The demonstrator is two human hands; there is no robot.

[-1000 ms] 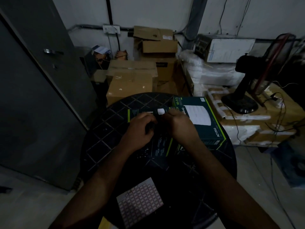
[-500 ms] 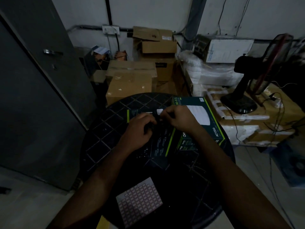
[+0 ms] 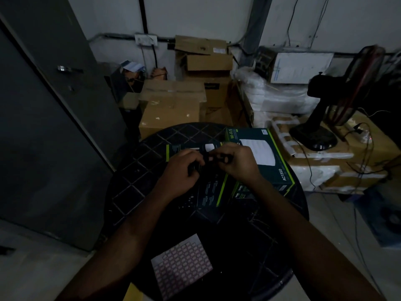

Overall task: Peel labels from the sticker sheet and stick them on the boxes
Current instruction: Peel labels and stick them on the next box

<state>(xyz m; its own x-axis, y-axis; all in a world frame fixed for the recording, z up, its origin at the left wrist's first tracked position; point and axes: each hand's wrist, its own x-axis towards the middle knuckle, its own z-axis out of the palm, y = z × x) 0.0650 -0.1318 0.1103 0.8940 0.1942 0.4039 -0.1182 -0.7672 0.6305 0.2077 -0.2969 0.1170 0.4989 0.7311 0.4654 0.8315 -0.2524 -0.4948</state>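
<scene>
A dark box with green edges (image 3: 211, 192) lies flat on the round black table (image 3: 138, 192). A small white patch (image 3: 209, 147) shows near the box's far edge. My left hand (image 3: 182, 172) rests on the box top with its fingers curled onto it. My right hand (image 3: 236, 161) meets it fingertip to fingertip, pinched; the dim light hides what is between the fingers. A second dark box (image 3: 262, 157), printed with a white device and "AC1350", lies touching on the right. The sticker sheet (image 3: 181, 265), a grid of small pinkish labels, lies flat near the table's front edge.
Brown cardboard cartons (image 3: 171, 105) are stacked behind the table. A black fan (image 3: 325, 118) stands on a wrapped carton at the right, with cables trailing down. A grey door (image 3: 43, 127) is at the left. Something yellow (image 3: 134, 293) shows under the table's front edge.
My right hand has slid a little left along the box's far edge toward my left hand. Boxes and sticker sheet have not moved.
</scene>
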